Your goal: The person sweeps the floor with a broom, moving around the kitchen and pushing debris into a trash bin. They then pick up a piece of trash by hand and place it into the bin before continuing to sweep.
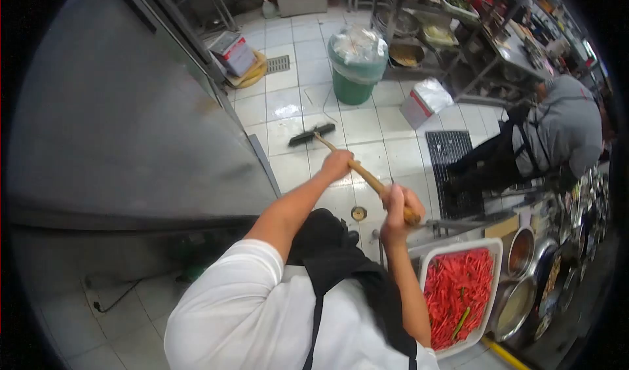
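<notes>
A broom (pixel 368 177) with a wooden handle slants away from me, its dark head (pixel 312 135) down on the white tiles. My left hand (pixel 337 165) is wrapped round the handle partway along. Close to the near end of the stick, my right hand (pixel 401 214) also grips it, with the thumb up along the handle. A thin, pale, string-like strand (pixel 321 101) lies on the floor just beyond the broom head.
A green bin (pixel 354 85) with a plastic liner stands ahead. White-and-red boxes (pixel 419 104) (pixel 230 54) sit on either side. A bent-over person (pixel 557 127) works at right by a black mat (pixel 452 154). Red chilies (pixel 458 291) fill a white tub beside me; a metal door (pixel 144 127) is left.
</notes>
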The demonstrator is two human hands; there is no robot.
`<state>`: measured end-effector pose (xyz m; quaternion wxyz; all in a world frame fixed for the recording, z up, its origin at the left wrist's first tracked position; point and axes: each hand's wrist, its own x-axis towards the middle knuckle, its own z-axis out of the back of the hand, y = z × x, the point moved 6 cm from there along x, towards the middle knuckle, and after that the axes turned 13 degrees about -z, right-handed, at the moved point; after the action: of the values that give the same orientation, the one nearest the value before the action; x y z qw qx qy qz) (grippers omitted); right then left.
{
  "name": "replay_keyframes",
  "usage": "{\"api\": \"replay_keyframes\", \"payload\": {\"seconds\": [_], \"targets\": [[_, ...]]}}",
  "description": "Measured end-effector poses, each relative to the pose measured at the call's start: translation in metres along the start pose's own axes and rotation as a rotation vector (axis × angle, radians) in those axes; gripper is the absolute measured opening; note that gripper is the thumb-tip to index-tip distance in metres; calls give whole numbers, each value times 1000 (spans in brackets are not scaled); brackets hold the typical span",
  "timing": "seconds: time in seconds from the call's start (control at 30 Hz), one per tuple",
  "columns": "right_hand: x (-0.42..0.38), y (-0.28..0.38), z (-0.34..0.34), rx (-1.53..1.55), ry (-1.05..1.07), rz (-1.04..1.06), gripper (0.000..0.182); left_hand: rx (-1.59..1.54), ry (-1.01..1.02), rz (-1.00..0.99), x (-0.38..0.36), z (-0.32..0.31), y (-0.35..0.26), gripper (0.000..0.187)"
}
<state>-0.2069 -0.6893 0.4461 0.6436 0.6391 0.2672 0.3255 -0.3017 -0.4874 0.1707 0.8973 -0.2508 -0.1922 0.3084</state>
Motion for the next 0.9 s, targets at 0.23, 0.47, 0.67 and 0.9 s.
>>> {"api": "replay_keyframes", "payload": {"seconds": [0.23, 0.47, 0.67, 0.9], "targets": [[19, 55, 1, 77, 186, 23, 33, -143, -104, -194, -14, 12, -58, 39], [74, 50, -69, 159, 316, 138, 31, -267, -223, -176, 12, 31, -3, 29], [165, 70, -150, 284, 350, 38, 36, -298, -313, -122, 69, 72, 51, 34], [217, 75, -242, 183, 465, 47, 39, -287, -218, -162, 99, 114, 139, 24]]}}
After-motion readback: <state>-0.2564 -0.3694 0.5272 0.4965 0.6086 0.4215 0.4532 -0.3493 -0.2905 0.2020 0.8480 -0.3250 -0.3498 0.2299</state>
